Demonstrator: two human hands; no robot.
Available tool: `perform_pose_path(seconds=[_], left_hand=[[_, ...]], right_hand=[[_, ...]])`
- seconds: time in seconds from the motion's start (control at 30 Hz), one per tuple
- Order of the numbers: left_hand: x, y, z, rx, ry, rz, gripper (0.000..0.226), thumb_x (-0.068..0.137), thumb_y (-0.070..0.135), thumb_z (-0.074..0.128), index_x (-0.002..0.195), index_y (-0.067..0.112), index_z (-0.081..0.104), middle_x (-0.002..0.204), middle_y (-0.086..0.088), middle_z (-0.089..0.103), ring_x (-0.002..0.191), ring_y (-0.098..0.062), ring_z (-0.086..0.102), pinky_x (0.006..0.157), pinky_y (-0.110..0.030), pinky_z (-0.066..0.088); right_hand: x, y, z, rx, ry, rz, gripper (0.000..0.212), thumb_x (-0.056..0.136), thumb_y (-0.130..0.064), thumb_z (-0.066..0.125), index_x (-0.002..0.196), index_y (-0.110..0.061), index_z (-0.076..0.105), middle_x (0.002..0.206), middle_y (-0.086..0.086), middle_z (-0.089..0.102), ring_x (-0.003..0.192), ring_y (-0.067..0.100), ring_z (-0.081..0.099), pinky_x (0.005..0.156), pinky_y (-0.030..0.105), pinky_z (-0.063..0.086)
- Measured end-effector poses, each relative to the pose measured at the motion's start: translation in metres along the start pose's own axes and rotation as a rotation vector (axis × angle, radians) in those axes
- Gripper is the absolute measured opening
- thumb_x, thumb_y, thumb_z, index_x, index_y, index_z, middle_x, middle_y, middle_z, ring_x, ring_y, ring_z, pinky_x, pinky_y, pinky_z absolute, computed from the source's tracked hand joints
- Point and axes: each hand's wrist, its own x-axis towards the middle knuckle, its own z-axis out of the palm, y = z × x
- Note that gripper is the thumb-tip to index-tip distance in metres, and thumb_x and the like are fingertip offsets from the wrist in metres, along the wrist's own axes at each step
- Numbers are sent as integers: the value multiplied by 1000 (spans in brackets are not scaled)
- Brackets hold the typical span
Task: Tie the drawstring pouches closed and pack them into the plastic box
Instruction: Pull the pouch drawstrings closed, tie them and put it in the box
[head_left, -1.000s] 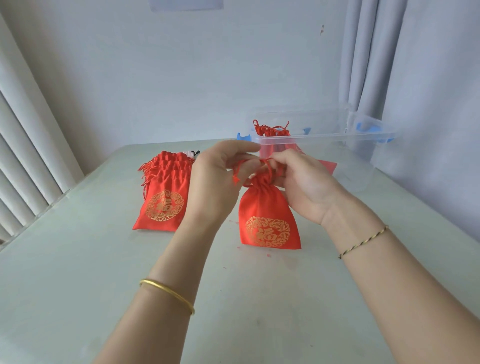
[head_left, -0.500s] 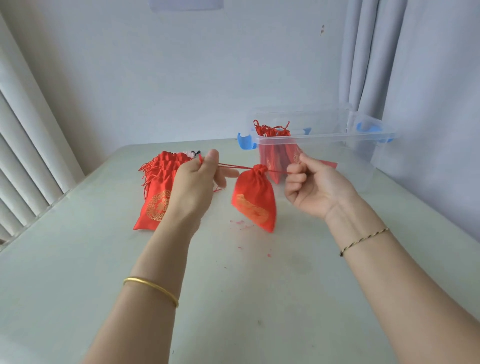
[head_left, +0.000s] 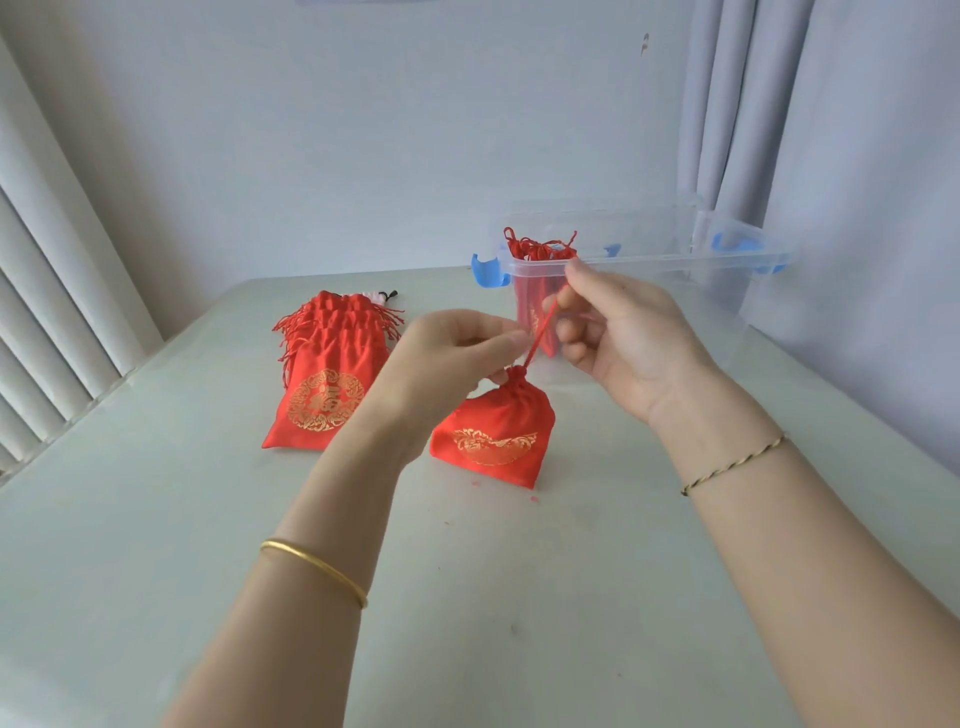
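My left hand (head_left: 448, 364) pinches the red pouch (head_left: 493, 436) at its gathered neck. My right hand (head_left: 626, 338) pinches its drawstring (head_left: 540, 332) taut above. The pouch stands on the table (head_left: 156, 519), near the plastic box (head_left: 675, 260).

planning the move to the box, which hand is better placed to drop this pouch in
Probably the right hand: it pinches the drawstring of the pouch and sits just in front of the plastic box. The left hand is farther from it.

1 head-worn view looks forward and down, close behind the left hand (head_left: 441, 364) and right hand (head_left: 628, 343), with the wall (head_left: 363, 130) beyond them.
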Motion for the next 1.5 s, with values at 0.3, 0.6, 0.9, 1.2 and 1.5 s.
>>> perform_pose_path(seconds=[0.3,0.6,0.9,1.2,1.5], left_hand=[[-1,4,4,39,-12,4,16,87,15,61,73,9,66,61,3,62,52,-7,52,54,-18,38],[1,-1,4,-78,32,-36,13,92,14,55,86,8,65,63,3,60,56,-10,51,57,-22,36],[3,-2,4,-105,213,-79,16,90,10,57,75,13,63,47,3,57,42,-5,51,49,-19,36],[3,-4,3,-59,277,-80,16,87,7,58,74,9,67,50,0,60,47,-7,52,51,-19,40],[-6,17,-1,302,292,179,19,78,13,67,84,30,59,102,9,54,93,-3,51,75,-12,40]], right_hand=[[-7,2,5,-359,-117,3,33,98,-29,37,93,-8,62,75,4,65,40,12,48,42,22,33],[-5,7,1,-536,-187,-28,15,83,3,48,84,-11,54,66,5,60,45,11,52,45,24,37],[-5,17,5,-696,-256,-317,23,73,-8,75,72,-22,57,66,-2,55,58,5,49,59,20,43],[-7,20,10,-1076,-203,-622,4,79,-11,68,76,-13,67,67,-15,44,57,1,45,57,12,35],[-1,20,2,-544,-90,-98,22,85,-8,59,63,-13,61,52,-5,41,38,3,33,47,22,30]])
